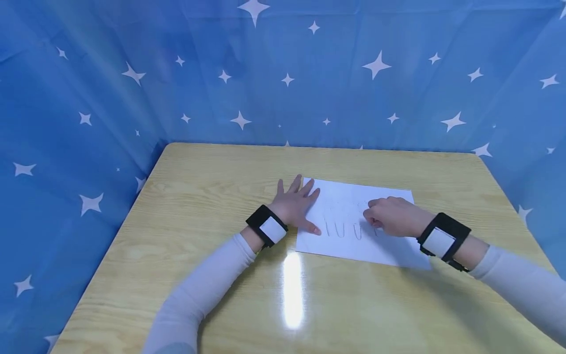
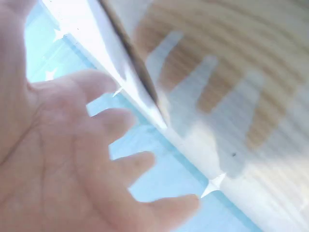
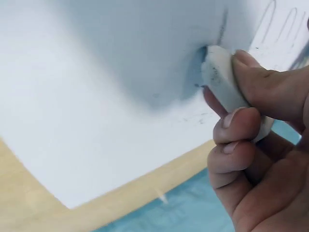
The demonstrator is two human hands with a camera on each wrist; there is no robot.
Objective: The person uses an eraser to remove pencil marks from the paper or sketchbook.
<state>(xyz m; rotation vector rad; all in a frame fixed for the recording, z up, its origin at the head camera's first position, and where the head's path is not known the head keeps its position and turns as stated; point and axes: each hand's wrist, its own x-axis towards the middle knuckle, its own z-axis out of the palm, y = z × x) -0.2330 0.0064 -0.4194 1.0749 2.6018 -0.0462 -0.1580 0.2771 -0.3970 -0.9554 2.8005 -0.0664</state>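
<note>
The left hand (image 1: 291, 207) spreads its fingers wide over the left edge of the paper (image 1: 327, 199), probably to keep it from sliding on the surface (image 1: 212, 196). The right hand (image 1: 395, 216) pinches the eraser (image 3: 226, 82) between thumb and fingers, one end at the paper beside a dark stroke, likely so that end can rub. The marks (image 1: 340, 236) resemble U-shapes, not readable words; no brand is legible.
</note>
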